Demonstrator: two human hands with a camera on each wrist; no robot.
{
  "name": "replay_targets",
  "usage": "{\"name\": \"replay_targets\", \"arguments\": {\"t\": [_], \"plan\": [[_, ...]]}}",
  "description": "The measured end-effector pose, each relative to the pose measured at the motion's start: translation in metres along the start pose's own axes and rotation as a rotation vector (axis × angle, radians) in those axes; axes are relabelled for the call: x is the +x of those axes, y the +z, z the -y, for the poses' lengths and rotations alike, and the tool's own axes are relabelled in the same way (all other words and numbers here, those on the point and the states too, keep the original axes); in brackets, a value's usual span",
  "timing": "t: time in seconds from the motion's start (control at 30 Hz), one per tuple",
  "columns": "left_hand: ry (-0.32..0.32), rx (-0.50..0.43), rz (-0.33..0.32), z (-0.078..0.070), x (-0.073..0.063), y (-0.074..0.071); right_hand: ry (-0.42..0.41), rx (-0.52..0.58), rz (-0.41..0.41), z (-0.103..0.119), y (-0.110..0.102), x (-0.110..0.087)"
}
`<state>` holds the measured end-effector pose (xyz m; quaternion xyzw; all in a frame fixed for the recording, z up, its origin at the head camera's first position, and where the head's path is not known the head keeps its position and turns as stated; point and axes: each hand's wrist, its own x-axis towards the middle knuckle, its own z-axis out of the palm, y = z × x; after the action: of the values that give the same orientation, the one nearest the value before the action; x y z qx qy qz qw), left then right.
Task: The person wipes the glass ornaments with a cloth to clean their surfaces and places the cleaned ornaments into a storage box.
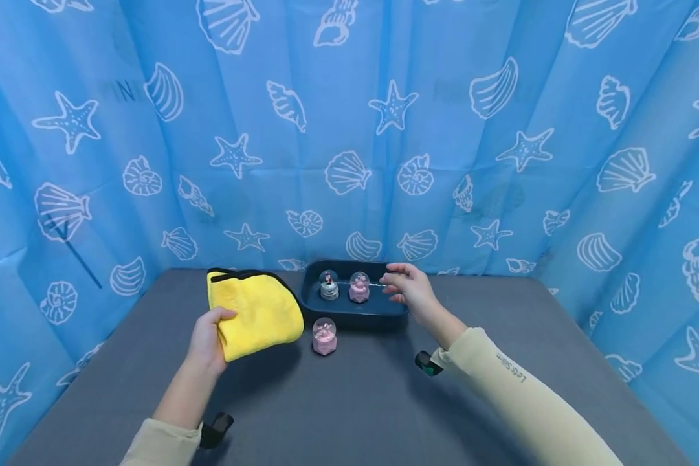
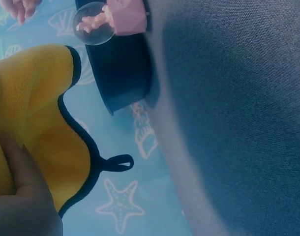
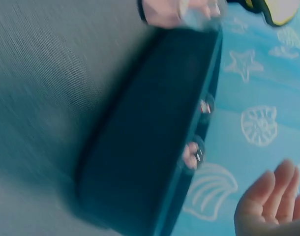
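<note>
My left hand [image 1: 210, 340] grips a folded yellow cloth [image 1: 259, 314] with black edging, held up to the left of a dark blue tray [image 1: 355, 320]. A hanging loop [image 2: 118, 163] sticks out from the cloth's edge in the left wrist view. Over the tray's right end hovers my right hand [image 1: 410, 291], fingers loosely bent around nothing. Inside the tray stand a white snow globe [image 1: 329, 286] and a pink snow globe [image 1: 359, 288]. Another pink snow globe [image 1: 324, 336] sits on the table just in front of the tray, between both hands.
The grey table [image 1: 349, 401] runs back to a blue curtain [image 1: 349, 129] printed with white shells and starfish. A black strap piece [image 1: 215, 430] shows at my left sleeve, and a similar one [image 1: 428, 364] at my right cuff.
</note>
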<state>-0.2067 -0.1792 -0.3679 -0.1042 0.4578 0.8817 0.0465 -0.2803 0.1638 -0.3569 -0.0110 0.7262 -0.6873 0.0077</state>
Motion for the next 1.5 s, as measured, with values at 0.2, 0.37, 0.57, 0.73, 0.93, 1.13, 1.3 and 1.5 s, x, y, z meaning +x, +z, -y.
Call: {"name": "replay_targets", "arguments": {"t": [0.2, 0.37, 0.57, 0.73, 0.93, 1.13, 1.3, 1.5], "plan": [[-0.007, -0.026, -0.006, -0.003, -0.001, -0.002, -0.021, 0.019, -0.044, -0.016, 0.013, -0.019], [-0.015, -0.037, -0.009, -0.004, -0.001, -0.003, -0.018, 0.048, -0.043, -0.029, 0.026, -0.033], [-0.017, -0.043, -0.024, -0.003, 0.000, -0.003, 0.027, 0.070, -0.015, -0.040, 0.040, -0.044], [-0.024, -0.043, -0.027, -0.001, -0.001, -0.005, 0.081, 0.074, 0.039, -0.047, 0.048, -0.053], [-0.017, -0.047, -0.019, -0.001, -0.001, -0.005, 0.121, 0.072, 0.104, -0.054, 0.058, -0.056], [-0.020, -0.054, -0.023, -0.001, -0.002, -0.005, 0.193, 0.064, 0.153, -0.056, 0.068, -0.052], [-0.007, -0.048, -0.010, 0.001, -0.001, -0.004, 0.253, 0.053, 0.178, -0.058, 0.074, -0.046], [-0.019, -0.041, -0.020, 0.000, -0.001, -0.004, 0.284, 0.018, 0.183, -0.063, 0.082, -0.041]]}}
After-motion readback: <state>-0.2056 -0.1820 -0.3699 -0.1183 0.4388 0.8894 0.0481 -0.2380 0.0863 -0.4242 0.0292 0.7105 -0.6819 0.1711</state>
